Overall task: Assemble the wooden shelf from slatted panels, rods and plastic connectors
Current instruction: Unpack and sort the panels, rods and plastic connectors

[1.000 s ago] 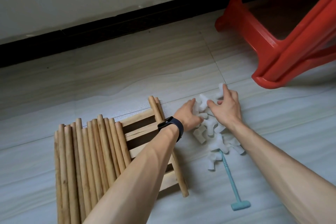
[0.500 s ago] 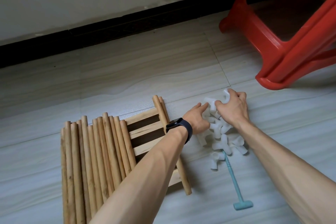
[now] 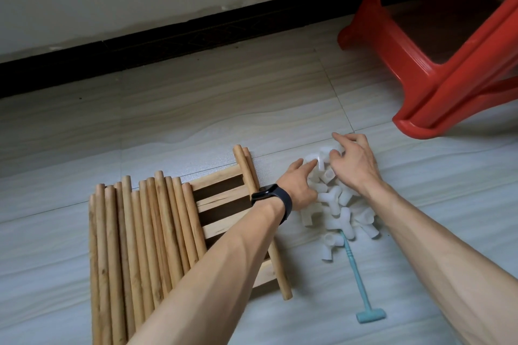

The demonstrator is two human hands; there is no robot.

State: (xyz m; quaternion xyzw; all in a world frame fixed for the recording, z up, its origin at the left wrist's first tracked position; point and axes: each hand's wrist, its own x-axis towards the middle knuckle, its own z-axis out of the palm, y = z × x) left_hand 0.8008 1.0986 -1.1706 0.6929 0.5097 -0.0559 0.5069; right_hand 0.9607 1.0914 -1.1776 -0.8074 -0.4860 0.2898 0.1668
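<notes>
Red plastic stool (image 3: 420, 64) stands well right of the work. Slatted panel (image 3: 221, 199) lies flat on the floor, with loose rods (image 3: 140, 232) stacked on its left half. White connectors (image 3: 336, 204) are heaped beside it, over the teal mallet (image 3: 354, 269). Left hand (image 3: 297, 187) is straight-fingered, pressing the heap. Right hand (image 3: 356, 162) arches over the top; grip unclear. Risk: raking scatters the connectors; a forearm nudge rolls the rods.

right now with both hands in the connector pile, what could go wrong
The white connectors lie in a loose heap; the left hand and right hand raking through could scatter some toward the red stool.
The rods lie loose on the slatted panel under the left forearm; a nudge might roll them.
The teal mallet has its handle end under the heap and could get dragged.
</notes>
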